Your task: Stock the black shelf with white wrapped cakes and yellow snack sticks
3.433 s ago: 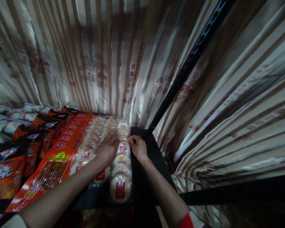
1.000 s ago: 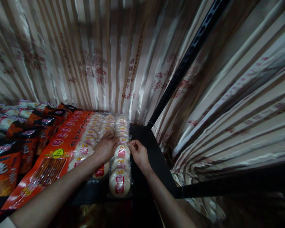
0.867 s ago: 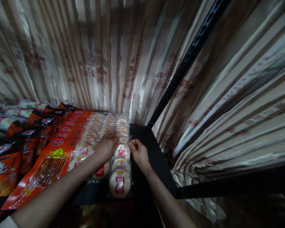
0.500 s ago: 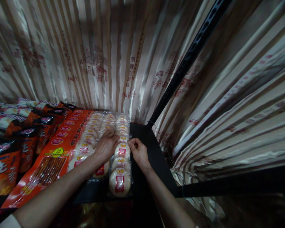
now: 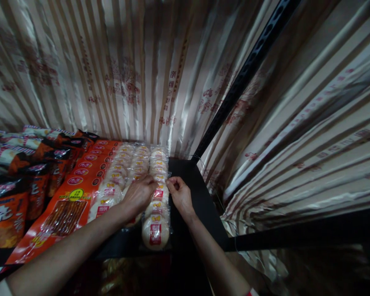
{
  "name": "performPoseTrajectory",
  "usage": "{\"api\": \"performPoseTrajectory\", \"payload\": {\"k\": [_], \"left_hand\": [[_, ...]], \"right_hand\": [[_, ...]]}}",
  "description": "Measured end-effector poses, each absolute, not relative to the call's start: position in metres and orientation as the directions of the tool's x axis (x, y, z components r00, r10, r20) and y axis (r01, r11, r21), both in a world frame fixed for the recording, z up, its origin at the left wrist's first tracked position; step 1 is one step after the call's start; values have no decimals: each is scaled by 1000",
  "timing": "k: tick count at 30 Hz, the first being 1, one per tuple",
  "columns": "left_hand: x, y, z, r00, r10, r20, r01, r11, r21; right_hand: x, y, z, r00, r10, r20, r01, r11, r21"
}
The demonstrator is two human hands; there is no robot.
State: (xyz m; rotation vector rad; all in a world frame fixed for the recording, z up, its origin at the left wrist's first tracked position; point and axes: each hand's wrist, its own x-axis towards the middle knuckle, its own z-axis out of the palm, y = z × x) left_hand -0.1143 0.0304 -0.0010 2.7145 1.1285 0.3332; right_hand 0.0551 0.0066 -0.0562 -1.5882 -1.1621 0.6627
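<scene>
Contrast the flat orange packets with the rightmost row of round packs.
The orange packets are mostly opaque; the round packs are largely see-through. The orange packets slant across the view; the round packs run nearly straight. Both overlap in rows on the black shelf.

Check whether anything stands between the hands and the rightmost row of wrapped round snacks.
Nothing visible does: the left hand and right hand are right at opposite edges of the rightmost row.
</scene>
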Motion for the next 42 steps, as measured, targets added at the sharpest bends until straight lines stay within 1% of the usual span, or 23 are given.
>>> {"api": "performPoseTrajectory", "payload": {"k": [2,4,6,9,13,16,21,24,28,31,35,38,42], "left_hand": [[-114,30,-1,691,711,134,674,-699,240],[-113,30,0,688,715,127,677,-695,242],[-113,29,0,684,721,116,682,-687,249],[-113,29,-1,672,730,122,689,-677,258],[-114,29,-2,671,726,151,678,-684,269],[-114,29,-1,668,729,152,682,-680,269],[-114,28,-2,657,740,146,693,-668,270],[-115,29,-2,652,742,153,692,-666,278],[-117,29,1,652,744,147,678,-659,325],[-117,28,2,643,754,135,678,-643,356],[-116,29,0,637,760,127,682,-633,365],[-117,31,-1,647,751,133,671,-644,367],[-118,32,-1,649,753,109,680,-638,361]], "right_hand": [[53,2,-55,445,884,144,328,-11,-945],[53,-5,-55,486,858,168,347,-13,-938],[53,-14,-54,443,880,174,403,-22,-915],[56,-26,-54,323,939,123,471,-47,-881],[58,-33,-50,259,964,61,510,-83,-856],[59,-31,-46,227,974,17,486,-98,-868],[57,-29,-42,176,984,-26,337,-85,-938],[53,-30,-43,171,985,-15,337,-73,-938],[51,-31,-49,222,974,51,382,-39,-923],[53,-31,-53,248,965,90,371,-9,-929],[54,-29,-55,252,960,124,348,29,-937],[52,-28,-54,263,956,132,362,29,-932],[50,-26,-56,307,940,149,358,31,-933]]}}
